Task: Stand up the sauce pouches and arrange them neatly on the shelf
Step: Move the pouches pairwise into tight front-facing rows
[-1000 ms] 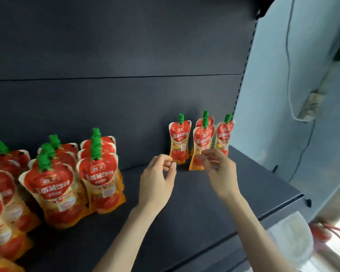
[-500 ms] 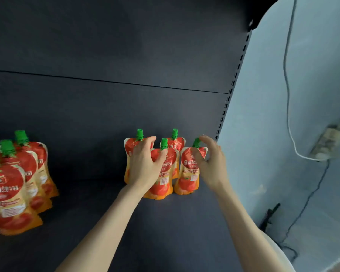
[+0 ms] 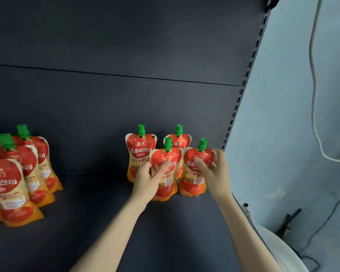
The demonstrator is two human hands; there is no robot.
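Several red and orange sauce pouches with green caps stand upright at the right end of the dark shelf [image 3: 98, 222]. My left hand [image 3: 148, 180] grips the front middle pouch [image 3: 166, 174] by its left side, thumb across its front. My right hand [image 3: 214, 171] pinches the front right pouch [image 3: 193, 183] by its right edge. Behind them stand a back left pouch [image 3: 139, 148] and a back right pouch [image 3: 178, 141], both untouched.
Another group of upright pouches [image 3: 18, 177] stands at the shelf's left end. The slotted upright post [image 3: 241, 95] marks the shelf's right side, with a pale wall [image 3: 287, 114] and hanging cables [image 3: 314, 95] beyond. A white rounded object [image 3: 279, 250] sits below right.
The view has closed in on the right-hand group. My left hand has slid down from the pouch tops to the middle pouch's side, and my right hand has taken hold of the front right pouch.
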